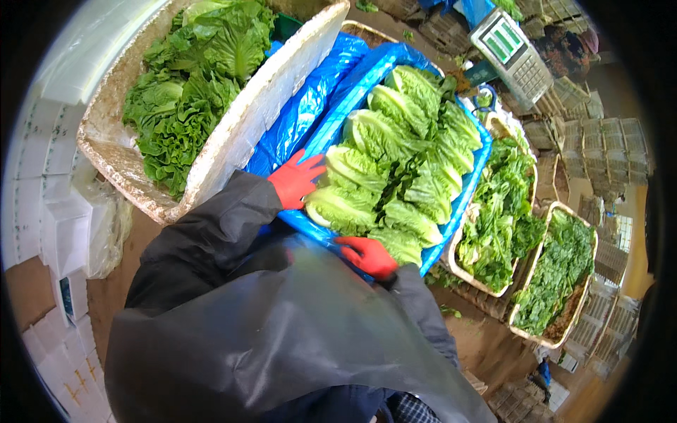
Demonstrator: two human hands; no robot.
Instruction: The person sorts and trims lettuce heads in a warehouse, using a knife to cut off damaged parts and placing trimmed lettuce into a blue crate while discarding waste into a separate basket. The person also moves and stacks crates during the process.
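Note:
In front of me, a crate lined with blue plastic film (459,215) holds two rows of romaine lettuce heads (370,132). My left hand (297,180), in a red glove, is at the crate's left side with its fingers spread, beside the nearest heads. A red glove also covers my right hand (368,256), which is at the near edge with curled fingers, close to the film and the front lettuce. Whether it grips the film cannot be told. A dark apron (296,338) covers my front.
A worn white foam box (285,90) with loose leafy lettuce (206,79) stands at left. Crates of trimmed leaves (497,227) and more greens (555,269) are at right. A digital scale display (510,53) rises behind; white foam boxes (63,222) are stacked at far left.

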